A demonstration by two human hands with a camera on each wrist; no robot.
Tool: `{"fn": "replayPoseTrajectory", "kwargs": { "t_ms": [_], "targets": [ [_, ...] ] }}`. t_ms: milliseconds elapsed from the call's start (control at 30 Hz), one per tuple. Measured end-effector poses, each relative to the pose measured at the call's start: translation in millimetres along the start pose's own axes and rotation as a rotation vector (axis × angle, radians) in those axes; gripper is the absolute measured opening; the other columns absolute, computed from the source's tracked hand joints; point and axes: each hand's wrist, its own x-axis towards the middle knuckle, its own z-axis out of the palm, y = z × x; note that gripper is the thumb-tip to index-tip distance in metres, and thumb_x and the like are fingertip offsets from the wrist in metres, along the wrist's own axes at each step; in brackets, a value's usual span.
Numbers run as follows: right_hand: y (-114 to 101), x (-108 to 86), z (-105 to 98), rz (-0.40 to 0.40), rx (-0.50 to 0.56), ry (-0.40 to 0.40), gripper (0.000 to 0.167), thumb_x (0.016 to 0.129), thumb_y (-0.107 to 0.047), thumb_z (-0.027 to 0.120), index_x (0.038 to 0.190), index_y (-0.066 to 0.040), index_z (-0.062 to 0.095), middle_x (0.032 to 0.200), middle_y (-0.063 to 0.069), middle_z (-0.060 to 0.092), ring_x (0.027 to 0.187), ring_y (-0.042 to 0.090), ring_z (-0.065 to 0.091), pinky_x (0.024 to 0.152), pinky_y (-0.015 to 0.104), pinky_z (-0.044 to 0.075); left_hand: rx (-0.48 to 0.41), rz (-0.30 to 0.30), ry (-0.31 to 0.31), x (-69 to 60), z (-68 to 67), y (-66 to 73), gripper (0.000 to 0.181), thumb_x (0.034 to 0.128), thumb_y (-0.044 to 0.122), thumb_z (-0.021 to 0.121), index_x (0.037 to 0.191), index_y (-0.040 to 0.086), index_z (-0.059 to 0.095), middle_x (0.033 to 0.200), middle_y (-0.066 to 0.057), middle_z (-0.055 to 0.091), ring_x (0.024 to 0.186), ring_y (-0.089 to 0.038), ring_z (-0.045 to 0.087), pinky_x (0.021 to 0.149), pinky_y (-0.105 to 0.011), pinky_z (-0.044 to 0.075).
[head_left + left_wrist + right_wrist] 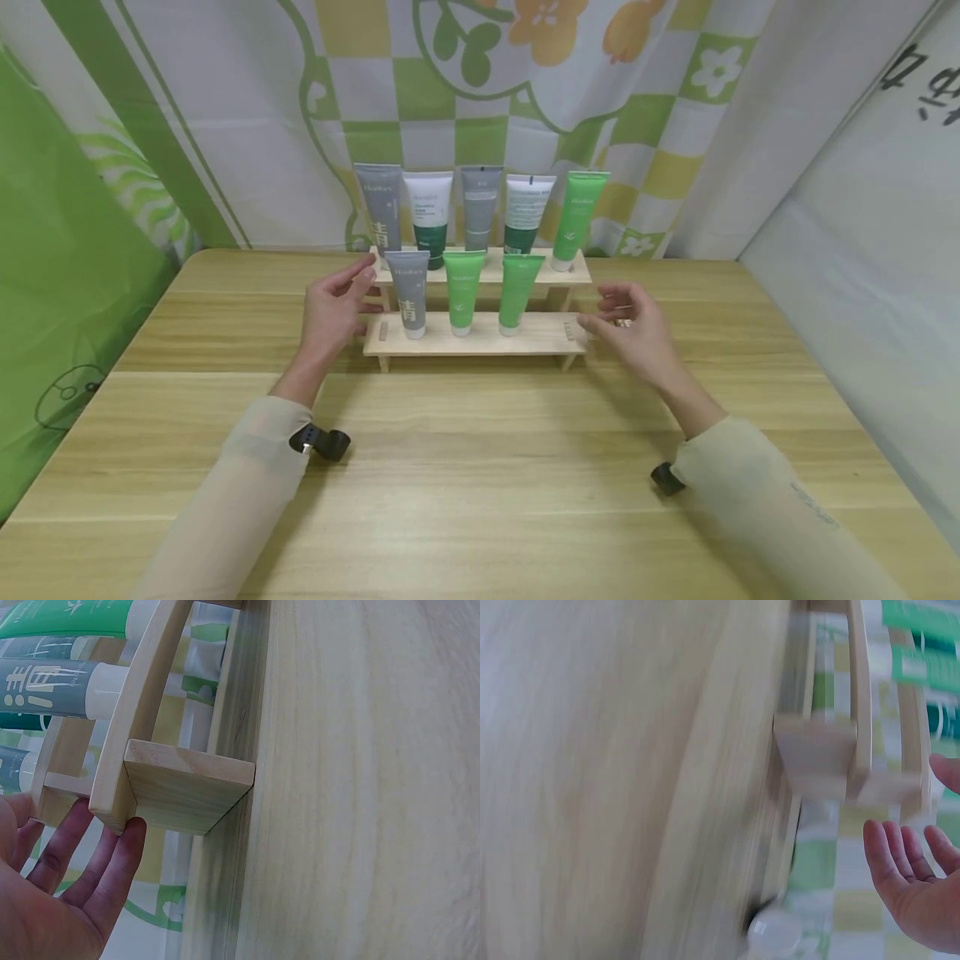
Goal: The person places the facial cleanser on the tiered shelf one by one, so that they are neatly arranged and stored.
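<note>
A two-tier wooden stand [476, 343] holds cosmetic tubes standing on their caps. On the lower tier are a grey tube [409, 292] and two green tubes, a left one [462, 292] and a right one [519, 292]. Several tubes line the upper tier, among them a white-and-dark-green tube [430, 212] and a green tube [579, 218]. My left hand [330, 312] is at the stand's left end, its fingertips [133, 829] against the lower shelf's end. Off the right end, my right hand [633, 325] hovers with loosely bent fingers, holding nothing.
A wood-grain table [480, 483] lies under the stand. Behind its far edge hangs a checked, flowered curtain [420, 92]. A small white round object [774, 930], blurred, sits on the table beyond the stand's right end. White fabric [870, 217] hangs on the right.
</note>
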Motion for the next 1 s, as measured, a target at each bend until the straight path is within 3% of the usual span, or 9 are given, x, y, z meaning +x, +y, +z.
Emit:
{"fn": "replayPoseTrajectory", "kwargs": {
  "t_ms": [200,400,733,833,1000],
  "targets": [
    [21,10.4,-34,0.112,0.003,-0.057,0.059,0.095,-0.019,0.071,0.142,0.007,0.046,0.125,0.026,0.052,0.095,0.016,0.06,0.077,0.02,0.057,0.004,-0.001,-0.002,1.0,-1.2,0.4,0.043,0.0989,0.04,0.064,0.137,0.022,0.064,0.104,-0.011,0.073,0.079,-0.029,0.074,0.047,-0.03,0.057],
    [35,24.1,-57,0.248,-0.046,-0.176,0.072,0.097,-0.027,0.07,0.149,0.008,0.035,0.134,0.03,0.045,0.094,0.028,0.069,0.081,0.03,0.06,0.013,-0.004,-0.006,1.1,-1.7,1.4,0.044,0.0988,0.041,0.064,0.138,0.021,0.063,0.1,-0.008,0.073,0.081,-0.032,0.074,0.047,-0.03,0.057],
    [43,39.4,-70,0.409,-0.182,-0.349,0.081,0.097,-0.032,0.069,0.15,0.013,0.027,0.136,0.04,0.046,0.094,0.027,0.07,0.09,0.045,0.057,0.03,-0.004,-0.006,0.6,-0.5,0.8,0.045,0.0985,0.043,0.064,0.138,0.022,0.063,0.106,-0.016,0.072,0.085,-0.036,0.073,0.046,-0.029,0.056],
    [44,42.4,-71,0.442,-0.218,-0.403,0.083,0.097,-0.033,0.07,0.15,0.014,0.027,0.135,0.041,0.047,0.094,0.025,0.07,0.091,0.044,0.057,0.044,-0.007,-0.009,-0.1,-0.1,1.3,0.046,0.0988,0.045,0.062,0.139,0.023,0.062,0.11,-0.018,0.071,0.085,-0.036,0.073,0.046,-0.029,0.056],
    [47,46.6,-71,0.465,-0.24,-0.484,0.084,0.097,-0.032,0.07,0.15,0.015,0.025,0.134,0.04,0.048,0.106,0.034,0.065,0.091,0.043,0.057,0.048,-0.006,-0.007,-0.6,0.1,1.5,0.046,0.0985,0.045,0.062,0.139,0.023,0.063,0.109,-0.017,0.071,0.084,-0.033,0.073,0.047,-0.03,0.056]
  ]
}}
